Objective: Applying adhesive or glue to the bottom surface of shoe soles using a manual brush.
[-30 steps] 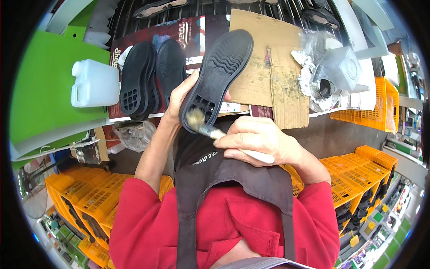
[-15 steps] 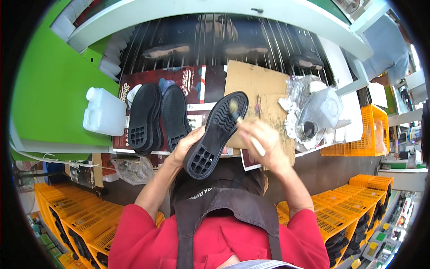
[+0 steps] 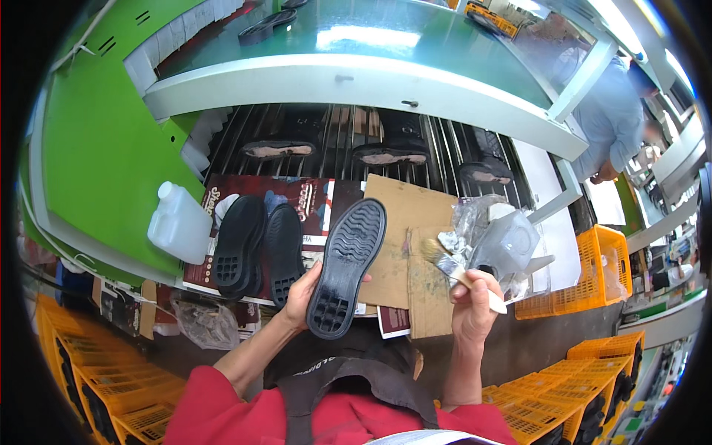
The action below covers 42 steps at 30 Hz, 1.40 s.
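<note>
1. The left hand (image 3: pixel 302 295) grips a black shoe sole (image 3: pixel 347 267), tread up, above the cardboard (image 3: pixel 404 222).
2. The right hand (image 3: pixel 475 311) is clenched around a brush (image 3: pixel 454 271), bristles apparently glue-coated.
3. Two more soles (image 3: pixel 256 248) lie beside a white jug (image 3: pixel 178 222).

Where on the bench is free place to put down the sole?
Bare cardboard lies between the two black soles and the plastic bags. Left is crowded: white jug, those soles. The right hand holds a brush; the left hand holds the sole.
</note>
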Available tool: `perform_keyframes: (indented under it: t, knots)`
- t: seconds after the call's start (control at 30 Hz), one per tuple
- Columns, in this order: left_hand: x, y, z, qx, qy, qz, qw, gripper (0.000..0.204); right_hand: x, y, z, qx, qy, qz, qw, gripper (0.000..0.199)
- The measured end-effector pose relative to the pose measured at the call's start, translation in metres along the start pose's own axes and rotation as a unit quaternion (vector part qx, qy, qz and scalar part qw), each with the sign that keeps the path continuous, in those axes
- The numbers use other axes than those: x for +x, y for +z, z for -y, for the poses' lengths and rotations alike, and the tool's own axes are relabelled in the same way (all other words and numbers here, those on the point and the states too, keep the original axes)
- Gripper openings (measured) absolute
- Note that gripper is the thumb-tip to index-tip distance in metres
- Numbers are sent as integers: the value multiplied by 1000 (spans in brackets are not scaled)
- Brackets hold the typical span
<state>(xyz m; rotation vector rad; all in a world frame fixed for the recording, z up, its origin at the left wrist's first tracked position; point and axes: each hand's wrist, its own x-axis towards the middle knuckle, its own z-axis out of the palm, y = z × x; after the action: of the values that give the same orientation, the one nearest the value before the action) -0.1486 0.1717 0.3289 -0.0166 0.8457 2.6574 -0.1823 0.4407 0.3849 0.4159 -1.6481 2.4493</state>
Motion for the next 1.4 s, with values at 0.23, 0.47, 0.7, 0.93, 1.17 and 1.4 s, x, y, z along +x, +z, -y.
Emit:
perform_keyframes:
  t: [0.23, 0.47, 0.7, 0.93, 1.17, 1.4]
  knots:
    - [102, 121, -114, 100, 178, 149, 968, 61, -18, -25, -1, 74, 48, -189, 978, 21]
    - [262, 130, -250, 409, 312, -54, 856, 71, -14, -8, -5, 33, 74, -132, 988, 20]
    - [119, 48, -148, 518, 235, -59, 820, 36, -20, -12, -14, -80, 117, -101, 985, 22]
    - [-14, -33, -76, 782, 204, -209, 551, 46, -12, -3, -27, -120, 126, -43, 984, 26]
    - [-54, -56, -18, 812, 125, -283, 494, 71, -12, 9, -36, -134, 133, -30, 982, 24]
    - [-47, -46, -14, 780, 45, -342, 522, 77, -6, 27, -28, -158, 150, 5, 976, 22]
